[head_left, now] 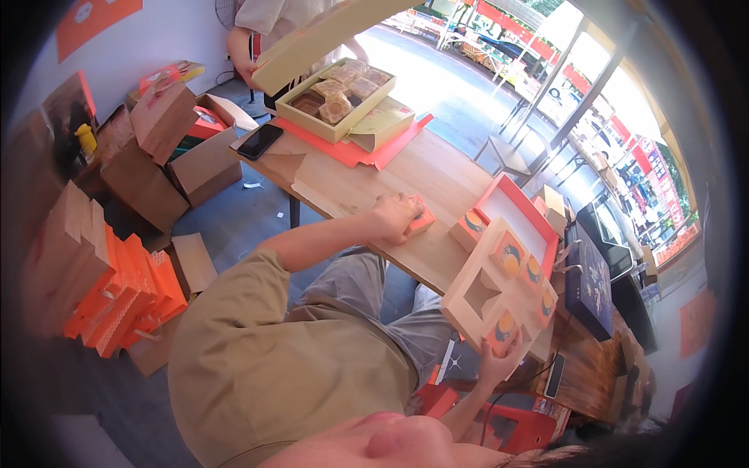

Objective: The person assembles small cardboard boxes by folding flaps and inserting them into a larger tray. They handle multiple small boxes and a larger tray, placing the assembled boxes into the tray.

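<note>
My left hand (395,215) is closed round a small orange box (422,221) just above the wooden table (367,187). At the table's right end, my right hand (499,362) grips the near edge of a tilted beige tray insert (462,310). Several small orange boxes with round blue-and-yellow pictures sit in its compartments, one of them (502,331) beside my right fingers. One square compartment (483,292) holds nothing. Another small orange box (469,228) stands at the insert's far left corner. Behind the insert lies an open red-rimmed box (511,200) with a pale inside.
Across the table a person (275,17) holds a large beige lid (328,37) over a box of wrapped pastries (334,134). A phone (260,142) lies near the table's left edge. Cartons (148,175) and orange packages (125,292) are on the floor at left. A dark blue box (589,281) stands at right.
</note>
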A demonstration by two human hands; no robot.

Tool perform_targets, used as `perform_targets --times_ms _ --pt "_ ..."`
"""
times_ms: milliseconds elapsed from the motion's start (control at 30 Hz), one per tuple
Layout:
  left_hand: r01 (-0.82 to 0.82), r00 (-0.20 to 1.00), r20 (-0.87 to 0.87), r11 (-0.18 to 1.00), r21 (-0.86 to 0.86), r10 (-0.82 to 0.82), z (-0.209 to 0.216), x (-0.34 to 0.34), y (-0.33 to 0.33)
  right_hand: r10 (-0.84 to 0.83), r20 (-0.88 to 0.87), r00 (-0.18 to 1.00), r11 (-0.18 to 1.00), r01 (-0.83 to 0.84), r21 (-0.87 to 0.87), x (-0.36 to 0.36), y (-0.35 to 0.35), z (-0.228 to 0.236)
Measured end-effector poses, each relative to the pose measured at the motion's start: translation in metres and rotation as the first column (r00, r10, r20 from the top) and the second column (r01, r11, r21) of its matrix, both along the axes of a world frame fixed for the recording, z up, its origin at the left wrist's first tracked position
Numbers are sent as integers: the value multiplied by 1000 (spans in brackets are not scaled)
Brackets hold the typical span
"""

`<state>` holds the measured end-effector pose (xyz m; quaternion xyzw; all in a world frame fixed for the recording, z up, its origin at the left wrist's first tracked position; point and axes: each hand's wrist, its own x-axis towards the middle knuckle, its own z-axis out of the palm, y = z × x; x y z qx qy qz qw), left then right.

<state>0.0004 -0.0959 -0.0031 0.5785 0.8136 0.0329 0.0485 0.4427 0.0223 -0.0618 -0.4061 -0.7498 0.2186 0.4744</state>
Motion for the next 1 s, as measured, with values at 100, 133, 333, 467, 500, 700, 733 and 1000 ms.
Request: perform_targets --times_ms 100,133,333,467,500,700,733,1000 --pt "-17 996 93 999 37 14 -3 -28 5 -1 -57 998 999 -1 -32 0 1 -9" --pt "-24 997 79 999 48 20 -3 -32 6 0 -64 998 998 -4 -62 -1 -3 -8" --pt "-13 996 93 947 320 -18 -13 -12 17 -9 -14 1000 999 8 -42 16 0 -11" --pt "-32 980 196 965 262 -21 -21 -21 35 4 -17 1000 1000 -4 -25 17 -2 -8" --pt "-2 971 231 969 247 -57 -22 -27 42 -7 -20 1000 1000 6 -19 22 -3 -8" --pt "88 919 330 930 358 -214 -30 -60 50 -56 68 996 998 58 -27 31 -2 -10" --pt "80 896 382 927 365 -228 -27 -65 50 -53 63 997 998 56 -42 30 -6 -7" --pt "-105 940 251 504 857 -230 -18 -33 67 15 -6 1000 1000 -15 -25 19 -8 -11"
